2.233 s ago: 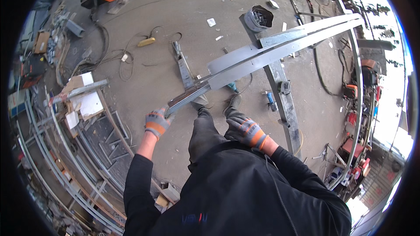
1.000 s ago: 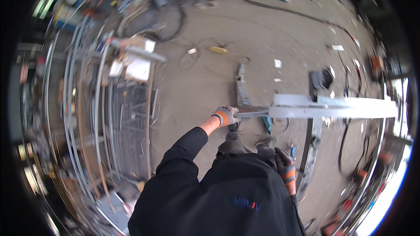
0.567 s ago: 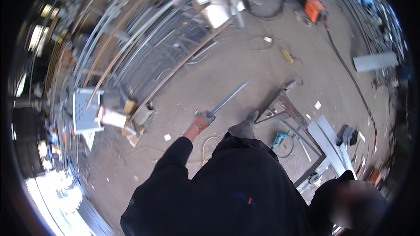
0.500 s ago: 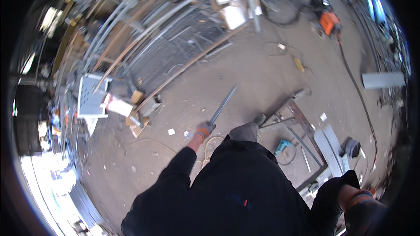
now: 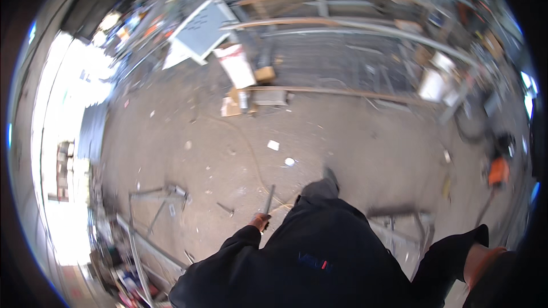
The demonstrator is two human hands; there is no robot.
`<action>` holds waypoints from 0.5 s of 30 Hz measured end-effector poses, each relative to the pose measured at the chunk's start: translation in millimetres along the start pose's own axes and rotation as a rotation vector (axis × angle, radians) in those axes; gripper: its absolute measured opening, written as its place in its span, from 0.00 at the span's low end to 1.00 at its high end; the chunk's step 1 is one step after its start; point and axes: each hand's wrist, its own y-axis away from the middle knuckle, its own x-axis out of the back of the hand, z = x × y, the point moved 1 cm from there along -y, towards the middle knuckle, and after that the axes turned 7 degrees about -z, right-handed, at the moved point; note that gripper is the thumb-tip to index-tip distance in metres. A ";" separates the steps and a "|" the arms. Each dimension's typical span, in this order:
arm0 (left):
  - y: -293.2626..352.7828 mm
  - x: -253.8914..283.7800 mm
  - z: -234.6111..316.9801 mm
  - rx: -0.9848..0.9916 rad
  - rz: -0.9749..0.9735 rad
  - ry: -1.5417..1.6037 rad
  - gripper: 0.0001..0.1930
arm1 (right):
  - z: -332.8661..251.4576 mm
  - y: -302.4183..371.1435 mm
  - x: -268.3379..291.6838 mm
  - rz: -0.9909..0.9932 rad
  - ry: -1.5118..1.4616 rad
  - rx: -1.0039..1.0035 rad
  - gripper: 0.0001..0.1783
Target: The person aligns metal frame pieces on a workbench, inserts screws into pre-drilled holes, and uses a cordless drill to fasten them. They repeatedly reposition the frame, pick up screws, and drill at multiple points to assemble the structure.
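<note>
Clock directions are from view center, 12 at top. Hands well apart. Left hand [image 5: 261, 222] at 6 o'clock, fingers wrapped round a grey metal bar [image 5: 269, 199]. Bar sits just above the hand, free end angled up toward 12 to 1 o'clock, over the floor [image 5: 354, 137]. Blur hides the exact finger placement.

Right hand [image 5: 495, 280] at 4 o'clock, out at the dark rim, gloved with an orange cuff. Can't tell if its fingers are open or closed, or whether it holds anything.

Near the bar: thin yellowish cable [image 5: 250, 149] runs down the floor toward the left hand; short metal piece [image 5: 226, 210] lies at 7 o'clock, apart from the hand. White scrap [image 5: 273, 145] about dead center, round white bit [image 5: 289, 162] just below it. Person's shoe [image 5: 329, 181] at 4 o'clock.

Farther out: metal frame [image 5: 132, 236] at 8 o'clock, metal stand [image 5: 394, 229] at 4, orange machine [image 5: 498, 171] at 3. At 11 o'clock, slotted grey panel [image 5: 201, 32] with white box [image 5: 236, 67] near its lower edge. Long pipes [image 5: 354, 24] curve across 12 to 1. Bright opening [image 5: 65, 108] at 9.
</note>
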 end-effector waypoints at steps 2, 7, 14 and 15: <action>-14.3 33.1 37.2 0.024 -0.067 0.115 0.23 | 108.1 -6.6 -3.6 0.103 0.072 -0.155 0.34; -2.8 162.9 161.1 -0.306 0.062 -0.239 0.28 | 447.2 -13.2 -129.7 0.128 0.141 -1.078 0.38; 116.7 384.9 250.6 -0.671 0.158 -0.419 0.27 | 665.1 -60.1 -419.2 -0.785 0.623 -0.499 0.38; 116.7 419.4 254.3 -0.724 0.148 -0.447 0.26 | 686.2 -73.5 -440.7 -0.895 0.816 -0.311 0.37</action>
